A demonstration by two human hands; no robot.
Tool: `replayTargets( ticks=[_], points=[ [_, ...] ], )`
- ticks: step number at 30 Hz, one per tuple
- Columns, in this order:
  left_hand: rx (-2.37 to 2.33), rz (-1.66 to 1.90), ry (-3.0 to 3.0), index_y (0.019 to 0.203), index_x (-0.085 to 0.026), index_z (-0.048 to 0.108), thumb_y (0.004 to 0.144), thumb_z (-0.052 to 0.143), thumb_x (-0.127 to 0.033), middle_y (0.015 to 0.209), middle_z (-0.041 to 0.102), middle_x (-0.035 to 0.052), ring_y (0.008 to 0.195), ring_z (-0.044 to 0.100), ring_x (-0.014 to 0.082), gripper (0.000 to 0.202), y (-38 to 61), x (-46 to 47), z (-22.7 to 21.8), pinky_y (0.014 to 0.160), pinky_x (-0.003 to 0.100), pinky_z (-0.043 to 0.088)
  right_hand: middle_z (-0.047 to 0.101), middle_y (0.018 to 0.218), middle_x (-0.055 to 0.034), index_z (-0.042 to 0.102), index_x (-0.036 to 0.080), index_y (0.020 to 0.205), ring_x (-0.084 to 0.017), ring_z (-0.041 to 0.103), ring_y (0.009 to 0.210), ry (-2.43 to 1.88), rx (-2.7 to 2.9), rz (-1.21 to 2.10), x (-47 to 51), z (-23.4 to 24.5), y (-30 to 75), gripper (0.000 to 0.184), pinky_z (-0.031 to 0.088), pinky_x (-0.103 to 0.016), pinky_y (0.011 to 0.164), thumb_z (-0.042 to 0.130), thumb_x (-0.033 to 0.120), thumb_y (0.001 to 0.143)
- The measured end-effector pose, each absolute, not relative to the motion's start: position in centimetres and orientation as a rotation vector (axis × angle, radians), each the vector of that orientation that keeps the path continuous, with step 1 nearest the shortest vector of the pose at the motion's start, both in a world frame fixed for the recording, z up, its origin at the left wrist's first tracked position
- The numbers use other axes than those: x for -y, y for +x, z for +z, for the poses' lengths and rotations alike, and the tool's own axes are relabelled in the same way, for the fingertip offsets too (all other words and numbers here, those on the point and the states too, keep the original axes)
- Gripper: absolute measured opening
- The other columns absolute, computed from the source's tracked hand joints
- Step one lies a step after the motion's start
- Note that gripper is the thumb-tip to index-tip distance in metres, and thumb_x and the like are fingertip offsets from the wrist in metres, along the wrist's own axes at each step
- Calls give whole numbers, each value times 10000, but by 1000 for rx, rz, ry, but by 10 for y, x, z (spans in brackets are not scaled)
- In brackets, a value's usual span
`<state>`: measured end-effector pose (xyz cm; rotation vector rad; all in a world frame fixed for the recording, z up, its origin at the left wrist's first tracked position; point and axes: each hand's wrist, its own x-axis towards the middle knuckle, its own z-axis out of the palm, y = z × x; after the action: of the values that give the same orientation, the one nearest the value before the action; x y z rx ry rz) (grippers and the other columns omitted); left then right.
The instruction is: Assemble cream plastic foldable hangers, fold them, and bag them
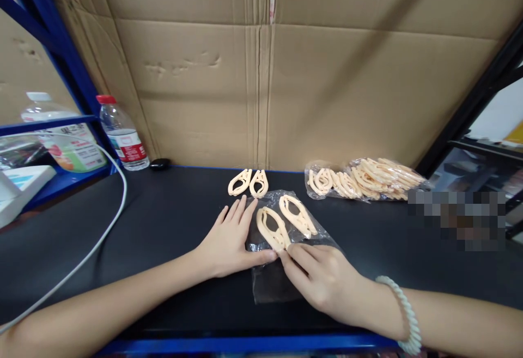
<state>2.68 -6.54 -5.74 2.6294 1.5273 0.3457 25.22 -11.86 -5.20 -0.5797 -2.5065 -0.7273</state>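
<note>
A clear plastic bag (267,287) lies flat on the black tabletop, with two cream folded clothes hangers on or inside it; I cannot tell which. My left hand (229,241) is spread flat at the bag's left edge, its thumb by the lower end of the left folding hanger (279,239). The fingers of my right hand (327,276) are closed on that same lower end. Just to its right is the second folding hanger (304,225), which neither hand touches. Beyond my left fingertips, two more folded hangers (245,178) lie side by side without a bag.
At the back right lies a pile of bagged hangers (376,178). A red-capped bottle (128,143) and a small black object (159,164) stand at the back left. A white cable (110,227) crosses the left side. Cardboard (196,91) walls the back.
</note>
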Motion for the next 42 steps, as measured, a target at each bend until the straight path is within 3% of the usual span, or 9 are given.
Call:
replayTargets(
  ticks=[5,9,12,19,23,29,36,42],
  points=[
    [-1527,286,2637,1525,-79,133,778,454,-782,1573,153,247,1452,110,412,1075,28,67,-54,1134,612,185,672,754,-111,690,61,882,-185,625,617,-576,2514,-709,118,-52,246,237,540,-283,512,454,33,886],
    [-1544,252,2637,1531,-96,112,794,442,-771,1579,146,235,1458,75,401,1053,29,70,-51,1140,600,177,709,905,-151,687,37,987,-209,675,839,-594,2496,-625,116,-56,244,282,590,-303,737,419,21,900],
    [-1548,245,2628,1531,-98,107,780,444,-784,1577,154,236,1457,69,399,1072,29,71,-51,1138,601,179,709,1034,-174,671,26,1079,-248,667,975,-653,2479,-578,117,-60,245,321,564,-367,892,416,44,884],
    [-1580,226,2630,1524,-90,147,654,459,-882,1560,122,294,1440,112,434,1217,28,71,-53,1122,616,199,561,1357,-186,570,74,1303,-331,492,1288,-904,2698,-201,127,-53,248,444,407,-483,1090,447,322,956],
    [-1572,243,2637,1523,-84,140,625,464,-899,1558,128,299,1440,122,431,1255,28,71,-56,1128,609,191,365,1510,-193,382,67,1463,-350,296,1416,-1021,2804,97,128,-42,249,643,306,-522,1148,404,471,965],
    [-1548,292,2628,1525,-91,124,621,484,-892,1562,137,288,1441,104,435,1260,26,69,-57,1122,624,194,142,1571,-183,195,38,1514,-325,102,1466,-1028,2869,391,125,-31,247,808,186,-511,1194,442,544,935],
    [-1514,289,2613,1528,-109,121,625,505,-875,1575,119,256,1442,101,440,1244,27,71,-53,1119,642,178,80,1574,-193,143,16,1512,-299,68,1471,-1081,2915,521,122,-20,247,824,158,-465,1207,420,545,945],
    [-1483,262,2572,1530,-122,129,630,528,-858,1586,95,228,1452,71,422,1230,27,72,-49,1130,639,153,92,1588,-144,158,80,1526,-289,66,1475,-1057,2889,504,125,-18,254,787,159,-470,1207,383,569,952]
  ],
)
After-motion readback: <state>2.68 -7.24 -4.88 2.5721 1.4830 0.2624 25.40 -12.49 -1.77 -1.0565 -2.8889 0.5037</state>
